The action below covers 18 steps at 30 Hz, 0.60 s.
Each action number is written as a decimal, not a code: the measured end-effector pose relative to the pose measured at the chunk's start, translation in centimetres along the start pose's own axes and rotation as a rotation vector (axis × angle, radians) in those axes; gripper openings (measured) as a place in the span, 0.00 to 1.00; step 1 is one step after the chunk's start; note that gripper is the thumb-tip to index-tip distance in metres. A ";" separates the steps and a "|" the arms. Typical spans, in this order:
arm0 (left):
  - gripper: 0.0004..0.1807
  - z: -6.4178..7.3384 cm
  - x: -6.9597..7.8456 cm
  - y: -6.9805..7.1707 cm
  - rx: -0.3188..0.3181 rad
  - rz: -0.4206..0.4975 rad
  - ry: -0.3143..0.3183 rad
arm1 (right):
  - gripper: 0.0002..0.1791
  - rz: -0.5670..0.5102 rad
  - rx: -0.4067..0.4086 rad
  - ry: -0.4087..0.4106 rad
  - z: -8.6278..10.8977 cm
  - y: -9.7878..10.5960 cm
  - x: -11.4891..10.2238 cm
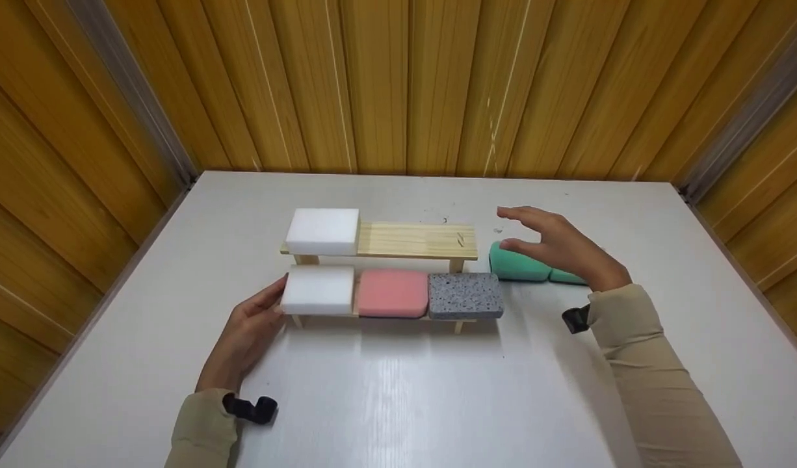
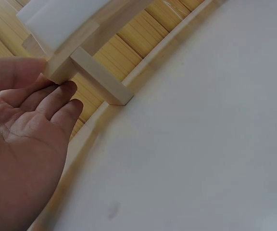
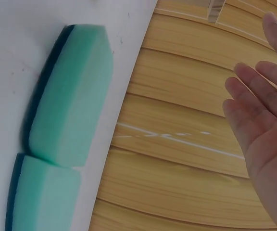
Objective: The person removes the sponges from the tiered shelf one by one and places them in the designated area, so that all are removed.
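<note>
My left hand pinches the left end of the front tier of a small wooden rack; in the left wrist view, thumb and fingers meet at the board's end, just above a leg. On that tier sit a white sponge, a pink sponge with a dark underside, and a grey speckled block. Another white sponge lies at the left of the rear tier. My right hand is raised with fingers spread, holding nothing, over two green sponges with dark scouring layers.
The rack stands on a white table. Yellow wood-patterned panels rise behind the table and at both sides. The green sponges lie end to end right of the rack, partly hidden by my right hand and forearm in the head view.
</note>
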<state>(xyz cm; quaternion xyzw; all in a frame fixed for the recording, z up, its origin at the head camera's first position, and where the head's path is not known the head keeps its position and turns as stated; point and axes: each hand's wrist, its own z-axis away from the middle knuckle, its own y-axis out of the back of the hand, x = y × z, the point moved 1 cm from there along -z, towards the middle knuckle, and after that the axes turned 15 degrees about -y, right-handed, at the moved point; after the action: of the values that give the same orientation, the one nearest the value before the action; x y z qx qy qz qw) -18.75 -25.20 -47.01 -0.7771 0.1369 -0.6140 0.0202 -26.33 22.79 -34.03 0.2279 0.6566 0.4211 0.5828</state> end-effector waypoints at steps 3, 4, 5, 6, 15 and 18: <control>0.35 0.0 0.0 0.0 0.002 0.013 -0.002 | 0.36 0.004 -0.011 0.017 -0.2 -0.1 -0.7; 0.34 0.1 0.0 0.0 0.005 0.024 -0.005 | 0.36 0.003 -0.015 0.025 -0.3 -0.2 -0.9; 0.34 0.1 0.1 0.0 0.006 0.036 -0.007 | 0.37 0.003 -0.019 0.031 -0.4 -0.2 -1.2; 0.34 0.1 0.0 0.0 0.007 0.045 -0.011 | 0.37 0.002 -0.025 0.033 -0.5 -0.3 -1.4; 0.32 0.1 -0.1 0.1 -0.006 -0.007 -0.010 | 0.37 -0.004 -0.051 0.073 -1.0 -0.9 -3.1; 0.32 0.1 -0.1 0.1 -0.010 -0.006 -0.009 | 0.37 -0.011 -0.057 0.084 -1.1 -1.1 -3.6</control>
<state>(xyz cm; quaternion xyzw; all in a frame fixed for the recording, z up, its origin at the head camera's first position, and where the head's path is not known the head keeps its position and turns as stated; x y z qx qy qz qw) -18.73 -25.23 -47.16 -0.7803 0.1376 -0.6099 0.0150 -26.38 19.01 -32.87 0.1900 0.6694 0.4456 0.5633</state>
